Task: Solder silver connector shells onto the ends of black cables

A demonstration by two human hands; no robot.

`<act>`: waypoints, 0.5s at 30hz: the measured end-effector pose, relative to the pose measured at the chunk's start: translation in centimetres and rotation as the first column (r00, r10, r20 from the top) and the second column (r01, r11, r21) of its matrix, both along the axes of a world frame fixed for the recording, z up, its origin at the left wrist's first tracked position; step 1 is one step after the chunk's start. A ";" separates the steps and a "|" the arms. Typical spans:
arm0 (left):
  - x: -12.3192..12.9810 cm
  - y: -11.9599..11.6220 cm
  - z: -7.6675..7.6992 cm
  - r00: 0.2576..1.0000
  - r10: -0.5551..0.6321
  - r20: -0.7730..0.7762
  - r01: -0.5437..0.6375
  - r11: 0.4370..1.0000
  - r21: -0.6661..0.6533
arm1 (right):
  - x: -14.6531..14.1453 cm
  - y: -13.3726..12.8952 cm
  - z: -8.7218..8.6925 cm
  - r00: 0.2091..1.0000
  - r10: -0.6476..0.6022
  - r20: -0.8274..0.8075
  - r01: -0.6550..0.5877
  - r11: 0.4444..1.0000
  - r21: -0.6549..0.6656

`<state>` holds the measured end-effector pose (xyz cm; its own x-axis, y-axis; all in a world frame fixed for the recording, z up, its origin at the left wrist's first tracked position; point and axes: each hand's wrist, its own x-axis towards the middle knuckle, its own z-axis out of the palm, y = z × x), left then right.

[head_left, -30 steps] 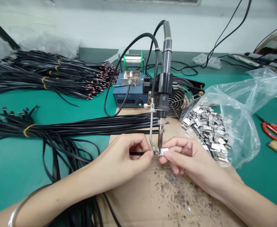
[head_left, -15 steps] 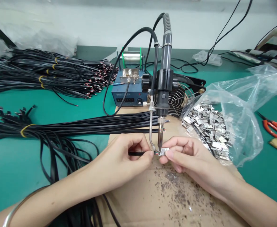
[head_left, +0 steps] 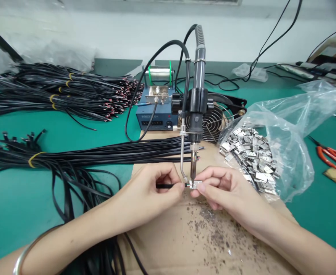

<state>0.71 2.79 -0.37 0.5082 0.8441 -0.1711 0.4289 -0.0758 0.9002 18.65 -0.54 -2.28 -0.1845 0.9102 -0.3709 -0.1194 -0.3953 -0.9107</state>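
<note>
Pinched in my left hand [head_left: 159, 187] is a flat black cable [head_left: 164, 186], its stripped wire end pointing right. My right hand [head_left: 219, 187] grips a small silver metal connector [head_left: 196, 184] between thumb and fingers. Wire end and connector meet directly under the tip of an upright soldering iron [head_left: 193, 166], fixed in a stand. A thin metal solder feed tube [head_left: 182, 152] bends down beside the iron and ends at the same spot. The exact contact of tip, wires and connector is too small to make out.
Behind the iron stand a blue solder feeder [head_left: 156, 116] with a solder spool [head_left: 159, 72] and a fan [head_left: 212, 122]. At right lie a plastic bag of connectors [head_left: 254, 156] and red-handled pliers [head_left: 332, 156]. Black cable bundles [head_left: 70, 91] fill the left. Spattered cardboard [head_left: 168, 236] lies below.
My right hand has moved slightly left with the connector, closer to the wire end under the iron tip. My left hand keeps its hold on the cable. The camera view has shifted slightly.
</note>
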 end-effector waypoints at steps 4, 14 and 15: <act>0.1 -0.2 0.2 1.000 0.002 0.002 -0.002 1.000 -0.016 | 0.2 -0.1 -0.1 1.000 0.001 -0.012 -0.001 1.000 0.000; 0.0 -0.4 0.4 0.998 0.011 0.067 -0.008 0.999 -0.043 | 0.2 0.0 0.1 0.998 0.025 -0.059 -0.025 1.000 -0.008; 0.0 -0.4 0.3 0.998 0.010 0.068 -0.007 0.999 -0.041 | 0.2 -0.1 0.1 0.998 0.029 -0.063 -0.030 0.999 -0.011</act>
<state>0.73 2.42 -0.03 0.5127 0.8415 -0.1705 0.3668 -0.0352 0.9296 18.89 -0.61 -2.14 -0.2347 0.8995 -0.3685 -0.1643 -0.4104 -0.8970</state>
